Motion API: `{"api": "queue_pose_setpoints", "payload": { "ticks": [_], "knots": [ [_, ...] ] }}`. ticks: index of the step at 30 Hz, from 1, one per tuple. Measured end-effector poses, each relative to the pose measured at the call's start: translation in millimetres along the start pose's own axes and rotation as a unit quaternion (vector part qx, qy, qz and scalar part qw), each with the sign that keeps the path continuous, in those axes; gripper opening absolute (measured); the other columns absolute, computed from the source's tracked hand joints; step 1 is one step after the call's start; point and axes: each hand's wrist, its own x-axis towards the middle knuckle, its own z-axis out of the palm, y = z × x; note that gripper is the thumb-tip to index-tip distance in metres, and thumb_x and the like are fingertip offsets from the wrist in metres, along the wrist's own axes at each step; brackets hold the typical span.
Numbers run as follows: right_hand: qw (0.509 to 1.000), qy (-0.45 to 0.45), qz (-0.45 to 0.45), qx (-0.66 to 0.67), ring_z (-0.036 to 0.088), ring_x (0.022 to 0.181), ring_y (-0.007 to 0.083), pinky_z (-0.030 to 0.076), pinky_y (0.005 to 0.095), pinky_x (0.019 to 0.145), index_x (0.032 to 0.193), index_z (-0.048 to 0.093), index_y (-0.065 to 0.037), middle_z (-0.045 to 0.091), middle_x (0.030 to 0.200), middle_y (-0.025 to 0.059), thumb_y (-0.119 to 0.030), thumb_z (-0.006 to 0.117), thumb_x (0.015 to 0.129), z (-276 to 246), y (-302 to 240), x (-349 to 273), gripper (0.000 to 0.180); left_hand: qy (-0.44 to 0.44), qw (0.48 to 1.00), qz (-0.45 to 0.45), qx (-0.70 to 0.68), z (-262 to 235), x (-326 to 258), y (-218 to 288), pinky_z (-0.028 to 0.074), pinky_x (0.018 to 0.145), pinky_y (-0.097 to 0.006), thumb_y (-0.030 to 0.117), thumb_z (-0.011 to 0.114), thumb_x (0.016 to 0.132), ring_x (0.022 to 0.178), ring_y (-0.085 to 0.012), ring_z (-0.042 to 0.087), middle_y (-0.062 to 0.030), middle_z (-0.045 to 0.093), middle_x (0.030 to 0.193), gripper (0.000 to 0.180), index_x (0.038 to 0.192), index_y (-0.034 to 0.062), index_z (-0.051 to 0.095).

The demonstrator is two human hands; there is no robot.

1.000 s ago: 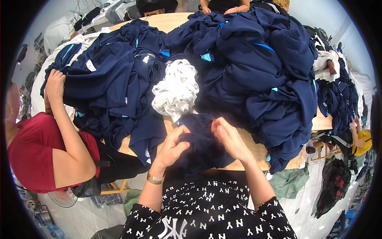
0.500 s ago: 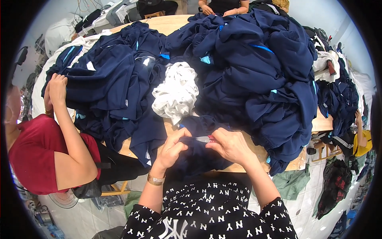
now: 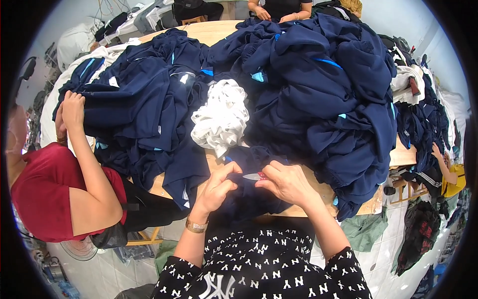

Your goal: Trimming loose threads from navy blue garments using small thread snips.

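Observation:
My left hand (image 3: 217,187) pinches the fabric of a navy garment (image 3: 249,198) that lies at the near edge of the wooden table (image 3: 309,178). My right hand (image 3: 284,182) grips a small pair of red-handled snips (image 3: 254,176), its metal blades pointing left toward my left fingers. The two hands sit close together over the garment. A bundle of white cords (image 3: 220,119) lies just beyond them.
Big heaps of navy garments (image 3: 318,89) cover most of the table. A person in a red top (image 3: 45,192) at my left has both hands on the left heap. Another person's hands (image 3: 279,12) rest at the far edge. More clothes lie at the right.
My hands have come down from spreading the garment and drawn together. The snips now show in my right hand. The person at left moved their hands slightly on the pile.

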Motion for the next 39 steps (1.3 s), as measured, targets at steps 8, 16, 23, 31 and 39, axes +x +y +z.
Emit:
{"api": "queue_pose_setpoints", "payload": {
  "ticks": [8,16,23,31,39],
  "knots": [
    [0.904,0.120,0.199,0.360,0.043,0.064,0.0083,0.039,0.0253,0.058,0.092,0.052,-0.001,0.049,0.069,0.0016,-0.022,0.059,0.087,17,5,-6,0.024,0.052,0.998,0.031,0.020,6,1,8,0.033,0.062,-0.023,0.009,0.048,0.067,0.066,-0.0086,0.040,-0.0002,0.044,0.069,0.014,0.079,0.0005,0.047],
    [0.927,0.220,0.109,0.283,0.048,0.056,0.0027,0.040,0.0178,0.051,0.088,0.062,-0.002,0.058,0.066,-0.0001,-0.004,0.065,0.082,38,-26,3,0.008,0.054,0.995,0.043,0.068,15,1,19,0.034,0.056,-0.024,0.006,0.048,0.072,0.061,-0.0088,0.040,-0.0015,0.044,0.065,0.012,0.082,-0.0004,0.047],
    [0.780,0.374,0.252,0.434,0.038,0.060,-0.0003,0.030,0.0157,0.055,0.084,0.056,-0.002,0.049,0.071,-0.0082,-0.012,0.060,0.089,24,7,-10,0.012,0.054,0.997,0.036,0.033,12,0,14,0.034,0.057,-0.023,0.007,0.049,0.072,0.062,-0.0081,0.039,-0.0009,0.045,0.067,0.012,0.082,-0.0003,0.048],
    [0.837,0.421,0.219,0.273,0.032,0.055,-0.0002,0.025,0.0174,0.047,0.078,0.051,-0.003,0.044,0.065,-0.0073,-0.013,0.061,0.089,13,7,-11,0.018,0.089,0.994,0.036,0.061,17,1,17,0.034,0.056,-0.021,0.012,0.060,0.079,0.061,-0.0058,0.039,0.0013,0.046,0.067,0.015,0.079,0.0009,0.049],
    [0.964,0.143,0.145,0.169,0.048,0.050,0.0203,0.039,0.0309,0.050,0.076,0.054,-0.001,0.050,0.061,0.0099,-0.028,0.067,0.081,12,-7,-16,0.031,0.086,0.993,0.051,0.058,14,0,9,0.037,0.061,-0.021,0.004,0.058,0.076,0.066,-0.0060,0.042,0.0012,0.046,0.072,0.011,0.079,0.0009,0.048]
  ]
}}
